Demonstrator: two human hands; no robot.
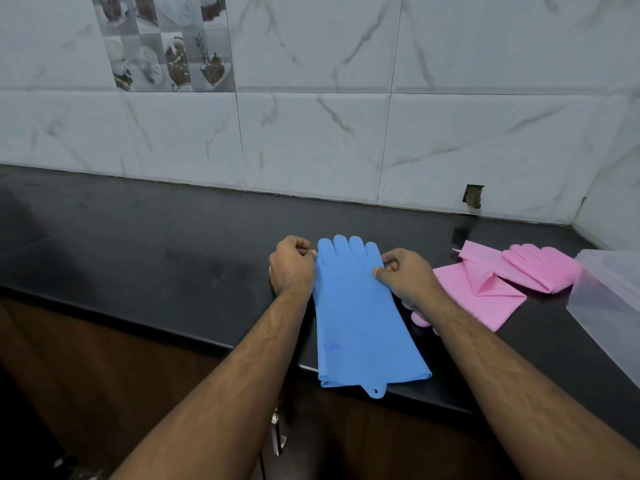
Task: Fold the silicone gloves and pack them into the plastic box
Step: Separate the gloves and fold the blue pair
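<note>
Both hands are pinching the blue glove at its edges just below the fingers: the left hand is curling its fingers in a closed grip on the left edge, and the right hand is nipping the right edge between thumb and bent fingers. That glove is lying flat on the black surface, its fingers pointing toward the tiled wall and its cuff, with a small hanging tab, reaching over the near edge of the surface. It looks doubled, with a second layer showing along the cuff, though whether that is one glove or two stacked is hard to tell. Just beside the right forearm, pink fingertips are poking out from beneath the wrist. To the right of the blue glove, a pink glove is lying creased and partly folded over itself, and another pink glove is resting across it, fingers pointing left and away. At the far right edge of the view, a clear plastic box is sitting on the surface, close to the pink gloves, only partly in view. A small dark hole is showing in the wall tile just above the surface.
</note>
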